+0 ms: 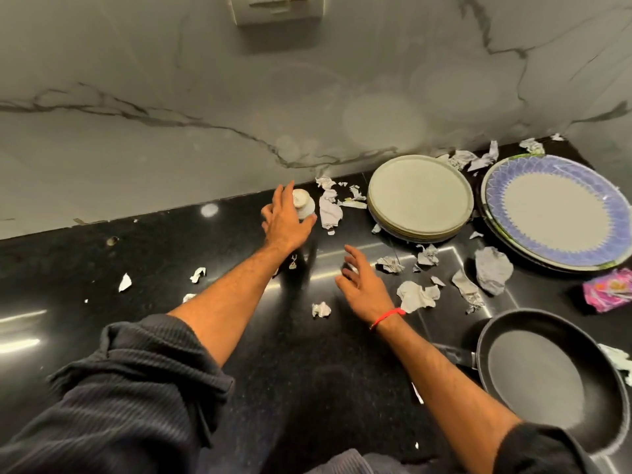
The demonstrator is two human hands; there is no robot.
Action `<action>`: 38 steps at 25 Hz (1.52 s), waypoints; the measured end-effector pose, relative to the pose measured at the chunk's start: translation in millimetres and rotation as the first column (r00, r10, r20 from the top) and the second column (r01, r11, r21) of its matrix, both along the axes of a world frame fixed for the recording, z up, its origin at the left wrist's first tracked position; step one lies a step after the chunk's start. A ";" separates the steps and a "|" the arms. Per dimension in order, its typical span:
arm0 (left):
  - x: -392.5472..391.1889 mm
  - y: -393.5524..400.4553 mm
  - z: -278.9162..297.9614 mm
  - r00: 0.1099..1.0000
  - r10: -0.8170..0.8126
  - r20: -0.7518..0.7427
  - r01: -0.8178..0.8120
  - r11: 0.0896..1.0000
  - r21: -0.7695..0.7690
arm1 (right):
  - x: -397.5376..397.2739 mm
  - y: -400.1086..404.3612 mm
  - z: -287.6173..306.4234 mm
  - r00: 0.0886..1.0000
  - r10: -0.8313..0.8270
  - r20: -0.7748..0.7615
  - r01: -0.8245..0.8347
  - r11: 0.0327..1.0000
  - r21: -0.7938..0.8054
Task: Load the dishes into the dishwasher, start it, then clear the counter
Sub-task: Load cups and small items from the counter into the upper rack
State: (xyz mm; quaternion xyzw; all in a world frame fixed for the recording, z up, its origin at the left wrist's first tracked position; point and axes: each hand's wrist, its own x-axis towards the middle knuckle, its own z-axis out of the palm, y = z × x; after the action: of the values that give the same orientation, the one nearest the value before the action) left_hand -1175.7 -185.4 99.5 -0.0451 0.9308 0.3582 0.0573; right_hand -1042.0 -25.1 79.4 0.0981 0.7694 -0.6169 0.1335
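Reaching way out across the black counter [102, 275], the left hand [285, 220] is wrapped around a small pale bowl [303, 203] that looks flipped upside down, sitting right by the marble backsplash [136, 131]. Fingers are curled round its left side with the thumb hooked at the near edge, so it's got a grip on it. That arm is stretched nearly straight, dark ribbed sleeve [130, 388] shoved up past the elbow.

The right hand [362, 285] isn't holding anything; it hovers just above the counter with loose, spread fingers, palm down. There's a red thread [388, 316] tied at the wrist.

Just right of the bowl are torn paper scraps [330, 213], and more bits are scattered all over the place. Past those sits a stack of grey plates [420, 196], and beside it a big plate with a blue patterned rim [561, 213] on top of another one. A black frying pan [537, 378] is at the near right, close to the right forearm. A pink wrapper [608, 294] lies between pan and blue plate.
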 end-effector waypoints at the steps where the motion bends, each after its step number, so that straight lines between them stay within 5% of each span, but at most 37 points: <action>1: -7.2 2.3 -3.5 1.000 -0.009 0.024 0.010 1.000 -0.015 | 5.4 0.7 -1.2 1.000 0.005 -0.030 -0.005 1.000 -0.008; 4: -18.8 4.4 -13.7 1.000 -0.025 -0.001 0.025 1.000 -0.001 | 24.0 7.3 4.2 0.995 -0.011 -0.095 0.008 0.999 -0.031; 10: 38.9 -7.0 -9.9 0.991 0.004 -0.134 0.031 0.965 0.260 | 52.5 16.5 20.3 0.985 -0.083 -0.149 0.066 0.991 -0.115; 14: 110.6 -2.2 16.2 0.988 0.066 0.137 -0.136 0.787 0.601 | 77.4 11.9 36.7 0.961 -0.244 -0.132 0.210 0.950 -0.233; 18: 181.5 6.8 59.7 0.844 -0.308 0.439 -0.183 0.603 0.776 | 121.2 15.8 57.1 0.943 -0.330 -0.051 0.304 0.910 -0.283; 21: 216.1 12.4 80.6 0.669 -0.601 0.438 -0.033 0.564 0.825 | 163.5 20.0 65.0 0.949 -0.314 -0.026 0.284 0.887 -0.364; 24: 244.3 28.7 71.7 0.556 -0.705 0.440 0.109 0.586 0.803 | 216.2 14.1 59.5 0.927 -0.376 -0.009 0.343 0.854 -0.391; 28: 303.3 60.5 54.4 0.481 -0.654 0.584 0.141 0.715 0.685 | 289.2 8.9 43.7 0.803 -0.584 0.115 0.557 0.668 -0.494; 31: 347.1 84.7 54.4 0.502 -0.671 0.546 0.273 0.722 0.636 | 337.3 18.4 40.1 0.674 -0.705 0.223 0.685 0.482 -0.547; 34: 384.8 109.0 57.3 0.498 -0.752 0.433 0.461 0.652 0.602 | 386.0 35.0 35.9 0.528 -0.802 0.279 0.761 0.301 -0.575; 38: 452.4 159.0 43.4 0.361 -0.874 0.326 0.668 0.486 0.563 | 469.0 56.5 23.5 0.289 -0.901 0.324 0.836 0.073 -0.544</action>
State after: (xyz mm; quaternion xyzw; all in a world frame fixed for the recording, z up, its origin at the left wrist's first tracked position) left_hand -723.2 -26.4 142.9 0.3095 0.6947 0.4063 0.5065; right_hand -572.9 31.4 102.9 0.4544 0.3052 -0.7909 -0.2737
